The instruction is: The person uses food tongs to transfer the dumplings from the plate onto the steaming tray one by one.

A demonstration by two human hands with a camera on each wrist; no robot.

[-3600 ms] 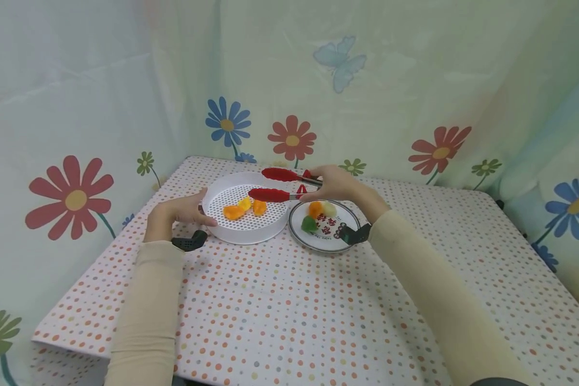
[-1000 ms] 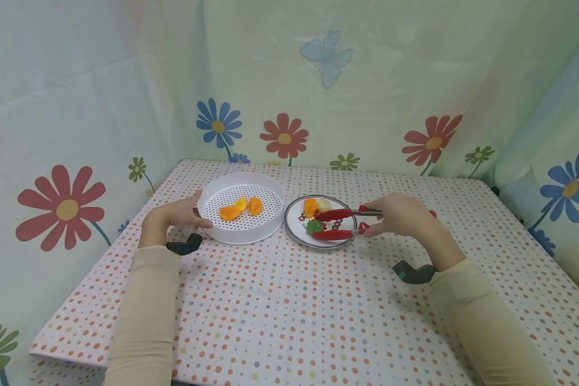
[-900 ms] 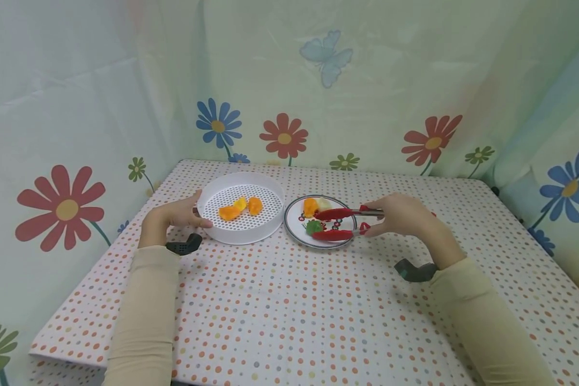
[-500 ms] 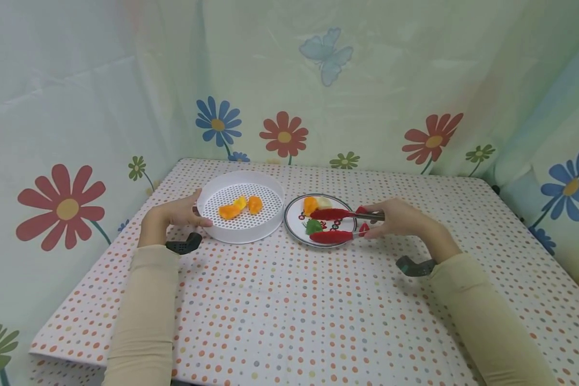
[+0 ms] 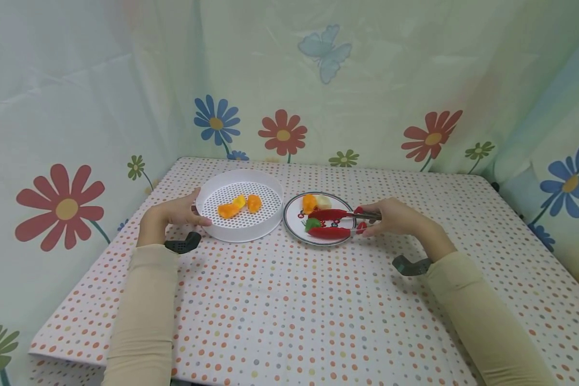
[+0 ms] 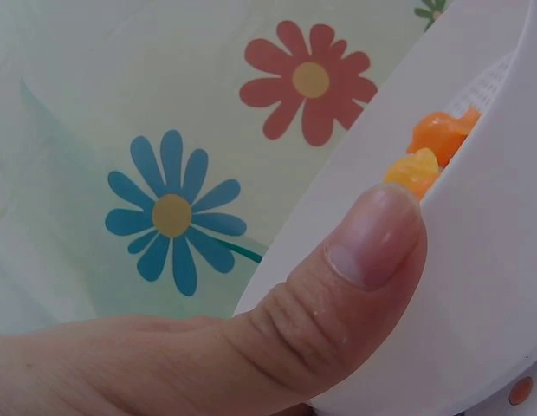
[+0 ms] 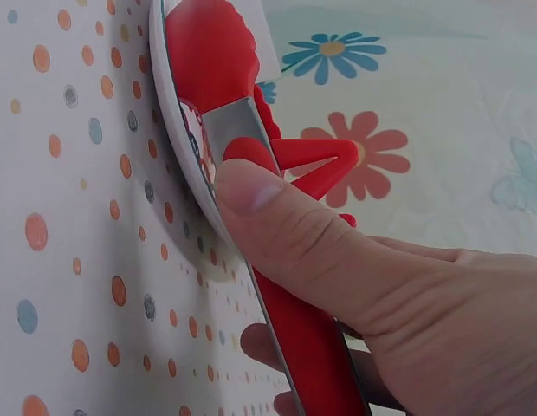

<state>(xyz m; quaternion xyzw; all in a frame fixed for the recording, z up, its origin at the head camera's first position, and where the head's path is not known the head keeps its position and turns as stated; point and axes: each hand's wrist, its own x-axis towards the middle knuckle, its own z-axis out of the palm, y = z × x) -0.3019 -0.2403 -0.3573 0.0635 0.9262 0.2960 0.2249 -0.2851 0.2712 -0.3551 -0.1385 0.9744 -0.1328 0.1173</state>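
Observation:
At the left, my left hand (image 5: 180, 210) holds the side of a round white steamer basket (image 5: 241, 236) with a perforated floor. Its thumb (image 6: 377, 243) lies along the outer wall; the other fingers are mostly hidden. Inside are orange pieces (image 5: 229, 210) and a yellow piece (image 5: 239, 201) that look like bell pepper. My right hand (image 5: 393, 217) grips red-tipped tongs (image 5: 329, 232), thumb pressed on one arm in the right wrist view. Low over the plate (image 5: 294, 231), the tong tips overlap a green piece (image 5: 311, 223). Behind them lie an orange piece (image 5: 309, 203) and a pale piece (image 5: 323, 202).
The plate stands just right of the basket, both toward the back of a table with a dotted cloth (image 5: 270, 311). A flowered curtain (image 5: 376, 80) hangs close behind and along the sides. Dark wrist cameras (image 5: 412, 266) jut out below the wrists.
My right hand has brought the tongs from above the basket down to the plate. Over the last half second the tong arms have drawn closer together around the green piece. My left hand stays put.

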